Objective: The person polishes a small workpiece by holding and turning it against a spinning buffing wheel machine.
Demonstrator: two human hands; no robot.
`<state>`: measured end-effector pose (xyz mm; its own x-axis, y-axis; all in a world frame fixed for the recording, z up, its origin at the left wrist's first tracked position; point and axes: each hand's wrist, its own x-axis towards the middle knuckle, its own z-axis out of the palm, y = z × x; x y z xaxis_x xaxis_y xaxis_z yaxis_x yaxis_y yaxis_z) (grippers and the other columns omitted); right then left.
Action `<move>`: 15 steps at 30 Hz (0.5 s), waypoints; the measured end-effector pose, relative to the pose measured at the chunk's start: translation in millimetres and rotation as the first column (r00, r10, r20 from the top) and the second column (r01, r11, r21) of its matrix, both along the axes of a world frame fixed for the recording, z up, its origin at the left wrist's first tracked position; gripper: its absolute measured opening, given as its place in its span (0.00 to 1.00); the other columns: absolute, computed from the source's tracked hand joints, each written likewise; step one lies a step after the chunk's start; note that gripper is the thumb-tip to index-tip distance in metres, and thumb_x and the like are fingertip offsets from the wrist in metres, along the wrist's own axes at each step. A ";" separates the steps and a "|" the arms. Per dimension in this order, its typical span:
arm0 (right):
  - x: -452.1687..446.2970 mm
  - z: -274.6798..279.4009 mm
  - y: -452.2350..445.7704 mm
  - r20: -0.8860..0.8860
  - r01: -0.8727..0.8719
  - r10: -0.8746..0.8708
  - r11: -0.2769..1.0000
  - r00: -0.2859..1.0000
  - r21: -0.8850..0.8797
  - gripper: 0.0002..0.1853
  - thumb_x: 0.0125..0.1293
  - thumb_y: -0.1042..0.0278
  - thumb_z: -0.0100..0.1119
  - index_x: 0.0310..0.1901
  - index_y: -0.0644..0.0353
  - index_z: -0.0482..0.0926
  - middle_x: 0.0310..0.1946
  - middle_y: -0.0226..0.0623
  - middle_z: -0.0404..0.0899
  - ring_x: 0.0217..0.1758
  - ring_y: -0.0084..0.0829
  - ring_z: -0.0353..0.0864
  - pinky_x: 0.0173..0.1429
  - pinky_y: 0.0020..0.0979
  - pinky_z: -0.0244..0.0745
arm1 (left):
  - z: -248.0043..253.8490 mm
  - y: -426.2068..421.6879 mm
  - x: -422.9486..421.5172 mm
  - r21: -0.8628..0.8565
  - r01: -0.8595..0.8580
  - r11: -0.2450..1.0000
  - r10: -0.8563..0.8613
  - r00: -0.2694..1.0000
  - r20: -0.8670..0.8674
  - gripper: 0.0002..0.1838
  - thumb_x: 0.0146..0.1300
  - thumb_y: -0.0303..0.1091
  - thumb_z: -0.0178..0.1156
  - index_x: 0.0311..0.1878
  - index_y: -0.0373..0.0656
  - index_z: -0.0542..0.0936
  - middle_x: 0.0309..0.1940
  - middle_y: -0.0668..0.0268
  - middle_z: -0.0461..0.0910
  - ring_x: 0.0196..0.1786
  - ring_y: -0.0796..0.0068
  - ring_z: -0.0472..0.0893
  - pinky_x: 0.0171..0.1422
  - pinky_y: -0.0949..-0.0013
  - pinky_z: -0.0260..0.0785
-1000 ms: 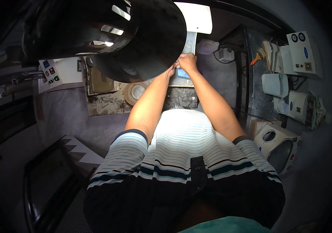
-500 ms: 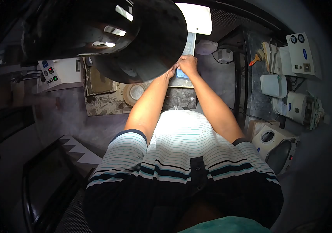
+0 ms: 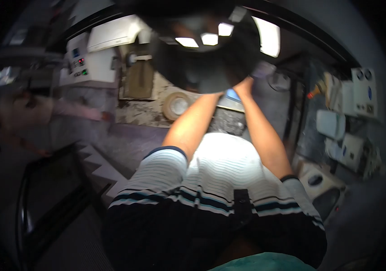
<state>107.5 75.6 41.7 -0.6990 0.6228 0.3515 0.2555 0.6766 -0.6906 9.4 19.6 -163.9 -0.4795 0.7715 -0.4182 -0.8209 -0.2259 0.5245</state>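
The blue panel (image 3: 232,94) lies toward the bench's (image 3: 141,118) right edge, by the right hand (image 3: 246,84); a black hood (image 3: 206,67) hides the left hand and all fingers, so I can't tell their opening or hold. Leftward: round dish (image 3: 167,107), brown-filled tray (image 3: 155,93). Floor (image 3: 127,142) borders the near edge.

At the centre are two bare forearms (image 3: 195,119), one visible right hand (image 3: 245,85) and one flat blue piece (image 3: 233,94). Above is one glossy black shade (image 3: 202,67). Left of centre are one round tan dish (image 3: 169,108) and one rectangular brown slab (image 3: 139,81). At right are one orange-handled brush (image 3: 320,87), one pale translucent tub (image 3: 330,124) and one white box (image 3: 362,95) with two round gauges (image 3: 360,73). Far left is one blurred co-worker (image 3: 23,109).
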 end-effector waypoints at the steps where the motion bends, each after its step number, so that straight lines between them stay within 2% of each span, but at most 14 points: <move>1: -0.7 6.6 -7.9 -0.104 -0.042 0.019 0.974 0.994 -0.221 0.10 0.50 0.61 0.61 0.25 0.58 0.84 0.14 0.40 0.78 0.17 0.31 0.78 0.27 0.32 0.73 | 27.6 0.2 3.7 -0.074 -0.039 0.996 0.034 0.997 -0.073 0.07 0.61 0.27 0.51 0.40 0.36 0.73 0.35 0.57 0.78 0.33 0.67 0.79 0.37 0.66 0.74; 2: 0.5 -11.3 -2.3 0.025 -0.024 0.027 0.995 0.999 -0.099 0.10 0.47 0.61 0.62 0.23 0.60 0.83 0.15 0.42 0.78 0.19 0.35 0.79 0.27 0.33 0.74 | 57.2 -4.0 12.9 -0.149 -0.091 0.985 0.063 0.981 -0.183 0.08 0.61 0.28 0.51 0.40 0.36 0.74 0.35 0.57 0.78 0.33 0.66 0.79 0.36 0.66 0.74; 3: 0.7 -26.1 3.0 0.098 -0.013 0.001 0.992 0.995 0.126 0.10 0.45 0.61 0.63 0.22 0.60 0.82 0.18 0.45 0.79 0.23 0.42 0.81 0.31 0.37 0.75 | 77.2 -5.5 17.7 -0.197 -0.141 0.970 0.079 0.954 -0.290 0.09 0.61 0.30 0.52 0.41 0.36 0.74 0.35 0.56 0.78 0.33 0.66 0.79 0.36 0.66 0.74; 4: 0.9 -47.2 7.3 0.244 0.041 -0.082 0.985 0.966 0.169 0.15 0.47 0.55 0.65 0.28 0.60 0.83 0.25 0.49 0.81 0.33 0.48 0.82 0.38 0.40 0.76 | 88.0 -5.7 23.1 -0.231 -0.205 0.951 0.097 0.909 -0.405 0.10 0.60 0.31 0.53 0.41 0.36 0.74 0.34 0.56 0.79 0.33 0.65 0.79 0.36 0.66 0.73; 5: -3.3 -13.1 -8.7 -0.043 0.090 -0.087 0.994 0.995 0.062 0.20 0.51 0.49 0.64 0.37 0.58 0.83 0.33 0.52 0.81 0.43 0.49 0.80 0.45 0.41 0.75 | 97.1 -6.9 25.0 -0.251 -0.271 0.929 0.115 0.858 -0.500 0.11 0.60 0.33 0.53 0.41 0.36 0.74 0.34 0.56 0.79 0.33 0.65 0.80 0.36 0.66 0.73; 6: 0.5 -22.7 -6.1 -0.036 0.053 -0.052 0.998 0.998 0.027 0.24 0.55 0.45 0.61 0.46 0.56 0.80 0.38 0.53 0.80 0.49 0.47 0.78 0.48 0.40 0.74 | 104.4 -7.0 28.6 -0.267 -0.335 0.904 0.119 0.796 -0.594 0.12 0.59 0.34 0.54 0.42 0.36 0.75 0.34 0.55 0.79 0.33 0.65 0.80 0.36 0.66 0.73; 7: 6.8 -18.3 -7.6 0.188 -0.033 0.074 0.976 0.979 -0.214 0.29 0.55 0.60 0.59 0.57 0.67 0.69 0.58 0.54 0.68 0.64 0.47 0.64 0.66 0.39 0.59 | 109.3 -6.0 33.1 -0.267 -0.416 0.869 0.130 0.714 -0.688 0.13 0.59 0.35 0.55 0.42 0.36 0.75 0.34 0.55 0.79 0.33 0.64 0.80 0.35 0.66 0.73; 8: 7.3 -12.0 -12.7 0.147 -0.085 0.101 0.990 0.984 -0.112 0.28 0.54 0.65 0.60 0.57 0.68 0.68 0.57 0.54 0.69 0.63 0.48 0.66 0.65 0.39 0.59 | 111.3 -4.8 37.9 -0.259 -0.508 0.822 0.142 0.622 -0.770 0.14 0.58 0.37 0.55 0.42 0.36 0.75 0.34 0.55 0.80 0.33 0.64 0.80 0.35 0.66 0.73; 11: 11.3 1.1 -19.6 0.106 -0.142 0.147 0.988 0.983 -0.054 0.28 0.54 0.69 0.59 0.58 0.68 0.67 0.58 0.54 0.68 0.63 0.48 0.65 0.66 0.39 0.58 | 109.5 -0.2 43.5 -0.116 -0.750 0.651 0.173 0.295 -0.940 0.17 0.57 0.41 0.58 0.43 0.37 0.76 0.33 0.54 0.80 0.32 0.62 0.81 0.35 0.65 0.72; 12: 13.4 5.6 -21.7 0.112 -0.146 0.148 0.989 0.983 -0.029 0.26 0.54 0.69 0.59 0.55 0.69 0.69 0.54 0.54 0.71 0.59 0.48 0.69 0.63 0.39 0.61 | 109.5 0.0 44.1 -0.079 -0.777 0.625 0.171 0.235 -0.957 0.18 0.57 0.42 0.58 0.43 0.37 0.77 0.33 0.53 0.81 0.32 0.62 0.81 0.34 0.65 0.72; 13: 13.5 7.3 -23.0 0.115 -0.148 0.148 0.989 0.982 -0.004 0.24 0.53 0.70 0.59 0.53 0.70 0.71 0.51 0.54 0.75 0.56 0.47 0.73 0.60 0.39 0.65 | 119.7 -10.9 43.6 -0.207 -0.665 0.718 0.098 0.391 -0.915 0.25 0.56 0.45 0.59 0.51 0.36 0.74 0.44 0.52 0.80 0.45 0.61 0.81 0.46 0.63 0.72; 14: 14.5 -0.9 -19.2 0.115 -0.152 0.152 0.988 0.982 -0.002 0.24 0.53 0.70 0.59 0.53 0.70 0.71 0.51 0.54 0.75 0.56 0.47 0.73 0.60 0.39 0.65 | 129.9 -19.2 41.1 -0.206 -0.668 0.715 0.101 0.390 -0.915 0.25 0.56 0.45 0.59 0.51 0.36 0.74 0.44 0.52 0.80 0.45 0.61 0.81 0.46 0.63 0.72; 15: 15.8 -16.6 -11.3 0.131 -0.150 0.158 0.986 0.979 -0.069 0.20 0.53 0.71 0.60 0.49 0.70 0.74 0.45 0.51 0.78 0.51 0.45 0.77 0.56 0.38 0.68 | 133.5 -23.7 38.0 -0.315 -0.540 0.781 -0.004 0.500 -0.866 0.24 0.56 0.44 0.59 0.50 0.36 0.74 0.43 0.52 0.80 0.44 0.62 0.81 0.45 0.64 0.72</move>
<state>123.3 64.3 25.0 -0.8268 0.5206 0.2132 0.2455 0.6749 -0.6959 47.4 -4.1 -30.4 -0.9393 0.3430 0.0102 0.0672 0.1548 0.9857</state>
